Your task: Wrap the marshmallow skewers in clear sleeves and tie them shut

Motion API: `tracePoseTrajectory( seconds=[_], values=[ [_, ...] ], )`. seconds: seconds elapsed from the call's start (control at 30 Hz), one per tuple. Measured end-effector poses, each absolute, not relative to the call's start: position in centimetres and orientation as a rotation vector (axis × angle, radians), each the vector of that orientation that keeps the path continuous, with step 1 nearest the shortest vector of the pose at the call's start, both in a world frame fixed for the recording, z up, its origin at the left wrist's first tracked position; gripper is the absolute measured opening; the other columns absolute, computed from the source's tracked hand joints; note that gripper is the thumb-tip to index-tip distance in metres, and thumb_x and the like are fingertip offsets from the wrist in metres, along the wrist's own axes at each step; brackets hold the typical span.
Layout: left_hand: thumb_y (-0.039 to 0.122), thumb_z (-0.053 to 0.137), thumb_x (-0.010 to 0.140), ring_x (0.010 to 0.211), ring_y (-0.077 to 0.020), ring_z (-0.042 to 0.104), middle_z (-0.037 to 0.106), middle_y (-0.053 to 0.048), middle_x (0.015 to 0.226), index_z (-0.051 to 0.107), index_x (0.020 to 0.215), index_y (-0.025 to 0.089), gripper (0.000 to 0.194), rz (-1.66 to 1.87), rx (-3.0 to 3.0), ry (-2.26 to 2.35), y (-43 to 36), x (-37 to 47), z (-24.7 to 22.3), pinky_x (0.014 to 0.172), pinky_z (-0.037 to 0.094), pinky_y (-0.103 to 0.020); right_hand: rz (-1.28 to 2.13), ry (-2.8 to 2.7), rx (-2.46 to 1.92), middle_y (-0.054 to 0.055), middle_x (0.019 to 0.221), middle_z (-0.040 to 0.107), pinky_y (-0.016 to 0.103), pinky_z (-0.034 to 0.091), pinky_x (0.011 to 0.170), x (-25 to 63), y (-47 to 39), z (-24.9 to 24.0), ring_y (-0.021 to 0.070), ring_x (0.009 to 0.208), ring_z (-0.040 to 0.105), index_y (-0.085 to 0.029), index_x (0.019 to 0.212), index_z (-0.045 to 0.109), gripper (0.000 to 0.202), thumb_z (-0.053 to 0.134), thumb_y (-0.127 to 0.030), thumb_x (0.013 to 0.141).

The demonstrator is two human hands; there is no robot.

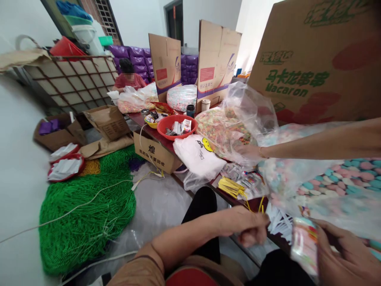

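Note:
At the front edge of the table, my left hand (253, 230) is closed, its fingers curled together and somewhat blurred. Loose yellow strips show just behind it, and whether one is pinched in the fingers I cannot tell. My right hand (348, 250), at the lower right, grips a small printed packet (304, 244) in clear wrap, held upright. Between the hands lie white strips (279, 222). A bundle of yellow ties (230, 186) rests beyond my left hand, beside printed clear packaging (251, 184).
A co-worker's hand (248, 153) reaches from the right into a clear bag of small colourful pieces (220, 127). Pastel candies (342, 178) lie under plastic at right. A red basin (177, 127) and cardboard panels (212, 63) stand farther back; green netting (86, 214) covers the floor at left.

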State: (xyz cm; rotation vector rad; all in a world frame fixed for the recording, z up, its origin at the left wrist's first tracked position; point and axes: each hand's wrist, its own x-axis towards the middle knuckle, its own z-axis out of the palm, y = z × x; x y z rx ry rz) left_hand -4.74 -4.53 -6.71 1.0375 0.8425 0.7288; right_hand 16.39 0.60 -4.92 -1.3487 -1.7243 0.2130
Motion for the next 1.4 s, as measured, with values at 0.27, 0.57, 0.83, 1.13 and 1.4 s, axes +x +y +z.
tracePoseTrajectory(
  seconds=[0.27, 0.57, 0.83, 1.13, 1.4],
  values=[
    [0.095, 0.036, 0.075, 0.033, -0.0092, 0.038, 0.059, -0.001, 0.052, 0.069, 0.093, 0.013, 0.09, 0.771, 0.56, 0.639, -4.0, -4.1, -8.2, 0.038, 0.025, -0.023, -0.143, -2.054, -0.841, 0.002, 0.074, 0.074, 0.028, 0.049, 0.058, 13.4, -2.0, -1.1, 0.0157, 0.062, 0.067, -0.023, 0.085, 0.067, 0.012, 0.059, -0.015, 0.09],
    [0.066, 0.08, 0.07, 0.077, -0.0181, 0.07, 0.075, -0.011, 0.089, 0.069, 0.093, 0.013, 0.059, 0.68, 0.966, 0.404, -5.6, -5.3, -5.9, 0.077, 0.055, -0.031, 0.021, -1.984, -0.949, 0.0, 0.071, 0.071, 0.024, 0.046, 0.057, 12.7, -3.1, -0.8, 0.0115, 0.06, 0.062, -0.02, 0.08, 0.067, 0.015, 0.058, -0.01, 0.087],
    [0.048, 0.05, 0.099, 0.13, -0.0259, 0.058, 0.063, -0.014, 0.137, 0.066, 0.128, 0.02, 0.043, 1.414, 1.86, 1.356, -2.1, -6.6, -6.3, 0.112, 0.046, -0.044, 1.108, -1.72, -1.093, -0.002, 0.065, 0.065, 0.024, 0.044, 0.053, 12.7, -4.2, -2.0, 0.0108, 0.055, 0.055, -0.02, 0.076, 0.07, 0.014, 0.067, -0.031, 0.083],
    [0.05, 0.055, 0.098, 0.102, -0.0189, 0.07, 0.078, -0.006, 0.087, 0.079, 0.099, 0.022, 0.036, 1.359, 2.076, 0.837, -5.9, -4.6, -3.6, 0.098, 0.05, -0.036, 0.845, -1.414, -1.173, -0.002, 0.071, 0.064, 0.024, 0.046, 0.059, 12.8, -2.5, -2.8, 0.0103, 0.061, 0.055, -0.021, 0.079, 0.069, 0.009, 0.068, -0.029, 0.084],
    [0.075, 0.005, 0.095, 0.073, -0.0164, 0.064, 0.069, -0.007, 0.074, 0.076, 0.097, 0.016, 0.093, 1.123, 1.204, 0.976, -4.5, -3.6, -5.1, 0.07, 0.051, -0.03, 0.812, -1.744, -1.052, -0.001, 0.072, 0.067, 0.028, 0.051, 0.068, 12.7, -4.4, -2.8, 0.0129, 0.066, 0.061, -0.022, 0.074, 0.067, 0.013, 0.061, -0.022, 0.086]
  ],
)
